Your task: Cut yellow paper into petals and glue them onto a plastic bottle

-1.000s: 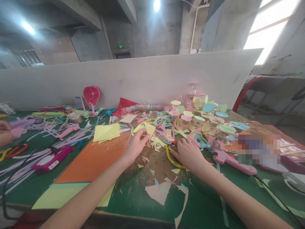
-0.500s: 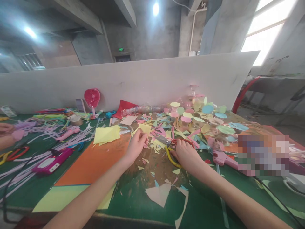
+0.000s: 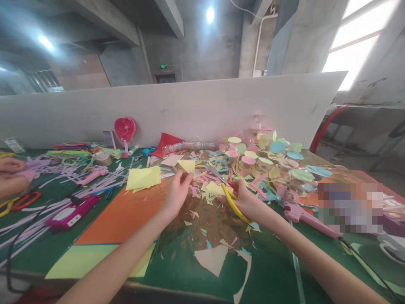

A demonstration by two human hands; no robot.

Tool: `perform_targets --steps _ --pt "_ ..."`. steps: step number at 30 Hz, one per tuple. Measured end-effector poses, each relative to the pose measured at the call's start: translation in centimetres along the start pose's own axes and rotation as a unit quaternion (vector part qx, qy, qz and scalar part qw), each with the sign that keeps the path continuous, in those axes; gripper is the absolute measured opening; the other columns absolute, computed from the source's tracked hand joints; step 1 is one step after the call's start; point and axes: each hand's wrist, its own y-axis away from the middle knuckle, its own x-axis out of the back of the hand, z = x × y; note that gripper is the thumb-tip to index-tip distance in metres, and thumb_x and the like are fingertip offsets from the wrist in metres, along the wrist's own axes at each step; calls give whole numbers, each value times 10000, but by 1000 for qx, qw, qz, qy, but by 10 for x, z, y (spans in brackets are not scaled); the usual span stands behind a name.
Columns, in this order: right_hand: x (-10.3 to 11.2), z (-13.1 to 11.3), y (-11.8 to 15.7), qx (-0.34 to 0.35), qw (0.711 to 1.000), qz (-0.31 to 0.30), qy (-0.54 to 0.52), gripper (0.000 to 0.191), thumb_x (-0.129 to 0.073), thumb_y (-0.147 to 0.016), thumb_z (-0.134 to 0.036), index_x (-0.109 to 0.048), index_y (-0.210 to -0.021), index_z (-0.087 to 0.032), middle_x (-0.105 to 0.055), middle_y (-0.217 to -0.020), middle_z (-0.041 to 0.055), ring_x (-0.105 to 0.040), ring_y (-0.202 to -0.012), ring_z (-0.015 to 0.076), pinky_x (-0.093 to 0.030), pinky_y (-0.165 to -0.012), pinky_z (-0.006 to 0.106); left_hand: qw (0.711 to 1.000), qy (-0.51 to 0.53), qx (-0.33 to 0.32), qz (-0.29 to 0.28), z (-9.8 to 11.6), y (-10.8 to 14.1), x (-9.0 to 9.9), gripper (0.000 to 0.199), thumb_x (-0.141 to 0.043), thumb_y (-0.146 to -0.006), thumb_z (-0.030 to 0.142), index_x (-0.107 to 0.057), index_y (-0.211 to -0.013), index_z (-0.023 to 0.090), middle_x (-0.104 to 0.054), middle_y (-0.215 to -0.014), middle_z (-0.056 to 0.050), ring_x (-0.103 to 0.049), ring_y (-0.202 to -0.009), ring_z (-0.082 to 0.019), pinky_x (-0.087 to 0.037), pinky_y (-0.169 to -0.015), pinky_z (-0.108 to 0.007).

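My left hand (image 3: 177,191) pinches a small folded-looking piece of yellow paper (image 3: 187,165) between thumb and fingers. In my right hand (image 3: 245,198) is a pair of scissors (image 3: 234,204) with yellow and red handles, its blades pointing up and left beside the paper. The blades and the yellow paper are apart. Under both hands lie many coloured paper scraps (image 3: 207,195). To the left of my left hand, a stack of yellow paper squares (image 3: 144,177) rests on an orange sheet (image 3: 126,215).
Paper discs on clear cups (image 3: 278,147) stand at the back right. A pink glue gun (image 3: 311,221) lies right of my right arm. At left are a magenta power strip (image 3: 74,213), another pair of scissors (image 3: 22,202) and another person's hands (image 3: 12,175). A white board (image 3: 177,109) closes the back.
The yellow paper in my left hand has turned to stand more upright. The scissors have swung away from it, handles more toward me. The view has shifted slightly.
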Motion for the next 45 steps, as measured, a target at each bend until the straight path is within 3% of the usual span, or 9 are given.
perform_targets --steps 5,13,18,23,45 --pt "-1 -11 9 3 998 -52 -28 598 -675 -756 -654 -437 -1084 -214 -622 -1287 152 -638 -1091 276 -481 -923 367 1000 -1 3 -1 0 2 -3 214 -572 -877 404 -508 -810 212 -580 -718 29 -569 -701 -145 -425 -704 -258" --pt "-2 -8 6 25 997 -58 -38 551 -648 -782 -664 -477 -1046 -211 -658 -1192 115 -634 -1036 260 -462 -900 358 998 -5 -20 -52 -3 5 -7 225 -527 -914 414 -492 -799 223 -536 -672 44 -551 -670 -143 -424 -708 -262" --pt "-3 -8 5 34 997 -64 -25 506 -642 -789 -653 -492 -976 -207 -663 -1023 70 -606 -883 217 -451 -803 339 999 4 -14 -47 0 7 -7 212 -539 -897 410 -508 -803 223 -547 -689 38 -556 -686 -150 -425 -697 -257" --pt "-3 -10 7 57 995 -82 -13 506 -611 -785 -682 -470 -914 -214 -551 -856 -7 -486 -737 159 -409 -679 295 999 20 -14 -42 0 7 -7 217 -550 -895 413 -519 -813 215 -540 -672 39 -547 -672 -145 -424 -680 -253" --pt "-4 -9 6 75 992 -96 -24 504 -608 -771 -699 -472 -878 -226 -507 -800 -30 -458 -709 149 -390 -653 285 995 83 -14 -62 -3 9 -9 167 -602 -882 369 -562 -914 209 -582 -782 27 -535 -684 -124 -435 -659 -238"
